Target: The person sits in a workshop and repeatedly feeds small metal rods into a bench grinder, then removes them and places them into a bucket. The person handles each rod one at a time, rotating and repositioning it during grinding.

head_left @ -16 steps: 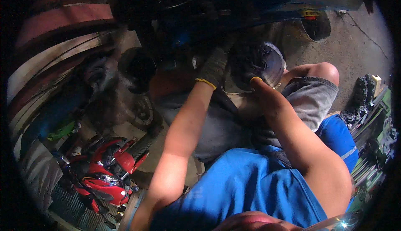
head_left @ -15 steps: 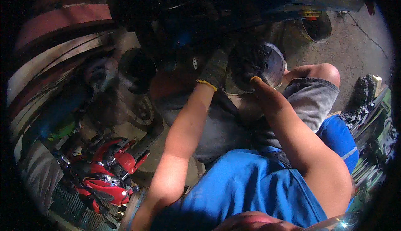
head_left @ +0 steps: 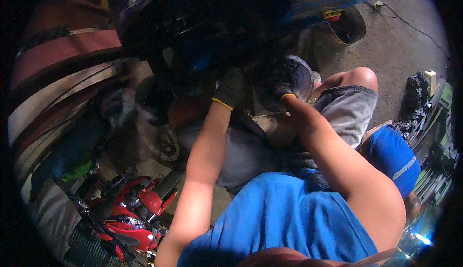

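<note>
Both of my hands wear dark work gloves with yellow cuffs. My left hand [head_left: 229, 87] reaches into the shadow under the edge of a dark blue machine [head_left: 308, 1]; its fingers are lost in the dark. My right hand [head_left: 279, 90] is over a round, bucket-like container [head_left: 306, 76] between my knees, with dark material inside. Its fingers are also too dark to make out, and I cannot tell what either hand holds.
A red motorcycle [head_left: 130, 221] stands at the lower left, with curved reddish and pale panels [head_left: 67, 50] beyond it. Another bucket [head_left: 357, 28] is at the far right under the machine's edge. A person in a blue top [head_left: 395, 161] is close on my right.
The view has shifted, showing more of the machine's top. My left hand now appears farther left from the container, and my right hand remains over it.
</note>
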`<act>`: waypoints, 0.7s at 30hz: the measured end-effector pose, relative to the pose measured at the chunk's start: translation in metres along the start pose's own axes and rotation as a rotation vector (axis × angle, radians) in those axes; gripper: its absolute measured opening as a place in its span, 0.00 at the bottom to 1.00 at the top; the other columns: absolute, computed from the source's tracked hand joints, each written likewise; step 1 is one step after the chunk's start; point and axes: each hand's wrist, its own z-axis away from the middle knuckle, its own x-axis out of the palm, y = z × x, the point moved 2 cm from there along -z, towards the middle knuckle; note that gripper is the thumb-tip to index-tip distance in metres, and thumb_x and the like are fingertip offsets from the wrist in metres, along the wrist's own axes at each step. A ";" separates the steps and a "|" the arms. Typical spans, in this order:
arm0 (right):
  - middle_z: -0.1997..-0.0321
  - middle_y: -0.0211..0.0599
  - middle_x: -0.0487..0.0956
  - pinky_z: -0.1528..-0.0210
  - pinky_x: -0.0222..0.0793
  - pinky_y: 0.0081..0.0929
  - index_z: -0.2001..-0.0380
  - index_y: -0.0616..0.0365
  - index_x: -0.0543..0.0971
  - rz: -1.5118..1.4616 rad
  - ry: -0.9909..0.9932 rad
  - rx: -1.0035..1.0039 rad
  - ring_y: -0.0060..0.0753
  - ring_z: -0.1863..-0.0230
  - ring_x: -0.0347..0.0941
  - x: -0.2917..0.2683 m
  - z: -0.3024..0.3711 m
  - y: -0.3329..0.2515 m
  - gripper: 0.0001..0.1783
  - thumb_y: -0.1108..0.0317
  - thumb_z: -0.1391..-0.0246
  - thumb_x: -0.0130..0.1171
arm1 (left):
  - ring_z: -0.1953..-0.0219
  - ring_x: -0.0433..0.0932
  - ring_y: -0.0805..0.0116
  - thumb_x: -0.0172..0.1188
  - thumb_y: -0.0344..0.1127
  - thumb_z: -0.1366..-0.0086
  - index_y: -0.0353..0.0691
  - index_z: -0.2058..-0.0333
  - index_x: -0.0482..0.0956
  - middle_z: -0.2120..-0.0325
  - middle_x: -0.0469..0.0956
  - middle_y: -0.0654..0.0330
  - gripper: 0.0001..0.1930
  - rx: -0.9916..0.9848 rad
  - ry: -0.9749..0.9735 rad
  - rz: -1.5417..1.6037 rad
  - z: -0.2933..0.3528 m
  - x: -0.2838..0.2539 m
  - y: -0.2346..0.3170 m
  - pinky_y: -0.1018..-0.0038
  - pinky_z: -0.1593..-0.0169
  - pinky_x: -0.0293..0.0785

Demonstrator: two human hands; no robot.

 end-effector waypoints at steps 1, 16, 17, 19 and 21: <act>0.42 0.49 0.77 0.37 0.65 0.40 0.43 0.52 0.76 -0.007 0.042 -0.019 0.51 0.41 0.72 -0.012 0.005 -0.002 0.28 0.50 0.43 0.60 | 0.40 0.71 0.52 0.52 0.31 0.34 0.43 0.35 0.67 0.40 0.71 0.45 0.27 -0.017 -0.030 0.085 0.007 -0.004 0.004 0.66 0.35 0.66; 0.48 0.44 0.80 0.43 0.70 0.42 0.49 0.47 0.79 0.470 0.776 -0.811 0.54 0.47 0.75 -0.197 0.192 -0.107 0.22 0.52 0.45 0.58 | 0.47 0.77 0.48 0.45 0.45 0.24 0.39 0.49 0.76 0.47 0.76 0.49 0.18 0.293 -0.279 2.173 0.082 0.012 0.071 0.55 0.46 0.78; 0.50 0.45 0.81 0.45 0.71 0.41 0.51 0.48 0.80 0.461 0.726 -0.784 0.53 0.48 0.76 -0.199 0.194 -0.107 0.21 0.53 0.45 0.58 | 0.47 0.78 0.49 0.45 0.46 0.24 0.39 0.50 0.77 0.47 0.76 0.49 0.18 0.337 -0.253 2.155 0.093 0.011 0.083 0.55 0.46 0.78; 0.55 0.49 0.83 0.48 0.74 0.40 0.56 0.50 0.84 0.078 0.441 -0.615 0.52 0.52 0.79 -0.219 0.227 -0.108 0.16 0.58 0.45 0.57 | 0.48 0.78 0.49 0.45 0.46 0.24 0.39 0.50 0.77 0.47 0.76 0.49 0.19 0.378 -0.214 2.144 0.112 0.015 0.093 0.55 0.47 0.79; 0.59 0.49 0.84 0.51 0.75 0.41 0.60 0.49 0.85 0.177 0.517 -0.598 0.54 0.55 0.80 -0.223 0.227 -0.104 0.14 0.58 0.45 0.57 | 0.49 0.79 0.49 0.45 0.46 0.24 0.39 0.50 0.77 0.48 0.77 0.49 0.18 0.373 -0.214 2.140 0.120 0.015 0.103 0.57 0.49 0.80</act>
